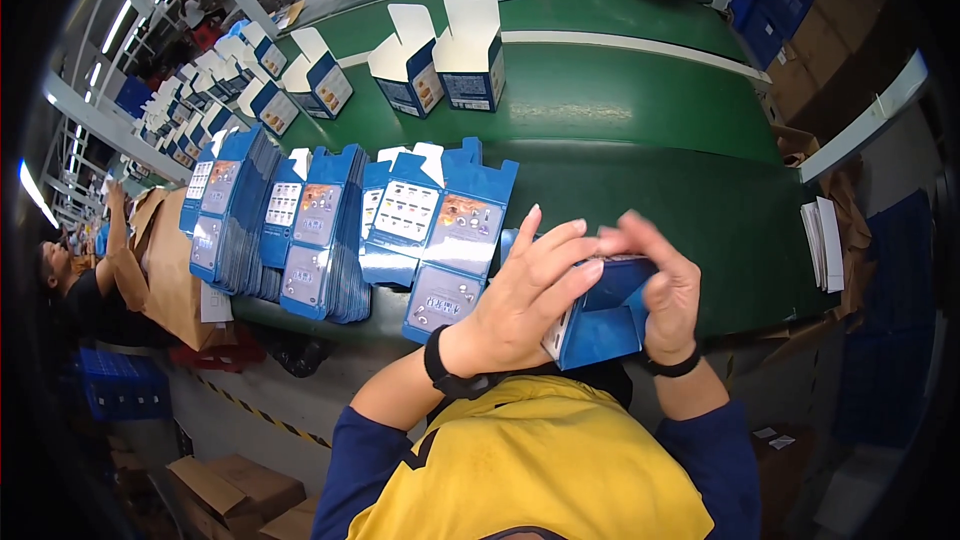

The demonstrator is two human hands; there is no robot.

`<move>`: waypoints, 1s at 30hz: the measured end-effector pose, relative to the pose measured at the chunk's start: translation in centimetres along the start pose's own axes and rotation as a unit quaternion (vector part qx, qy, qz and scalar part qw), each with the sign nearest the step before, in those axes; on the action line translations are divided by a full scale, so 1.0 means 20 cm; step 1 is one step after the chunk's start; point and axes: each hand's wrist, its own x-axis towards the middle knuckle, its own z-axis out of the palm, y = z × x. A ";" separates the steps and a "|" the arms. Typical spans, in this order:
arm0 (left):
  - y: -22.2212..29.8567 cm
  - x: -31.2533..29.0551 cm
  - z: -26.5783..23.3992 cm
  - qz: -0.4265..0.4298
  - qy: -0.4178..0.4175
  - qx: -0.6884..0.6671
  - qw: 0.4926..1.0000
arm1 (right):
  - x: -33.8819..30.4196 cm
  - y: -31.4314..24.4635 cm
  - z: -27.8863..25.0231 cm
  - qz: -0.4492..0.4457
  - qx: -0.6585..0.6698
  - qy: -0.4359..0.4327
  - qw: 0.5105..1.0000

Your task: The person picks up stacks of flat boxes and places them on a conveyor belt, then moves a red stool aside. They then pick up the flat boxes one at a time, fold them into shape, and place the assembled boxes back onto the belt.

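Where belt edge nears, both hands (590, 285) around blue carton (605, 315).

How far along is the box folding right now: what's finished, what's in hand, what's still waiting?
Done: erected blue cartons with open top flaps stand on the green belt, more in a line toward the far left. In hand: the left hand and right hand both grip one blue carton, partly folded. Left: several stacks of flat blue blanks lie at the belt's near edge.
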 end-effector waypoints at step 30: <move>-0.27 -0.33 -0.50 -0.425 -0.119 0.479 0.759 | 1.21 0.89 -0.16 0.001 -0.175 -0.020 0.984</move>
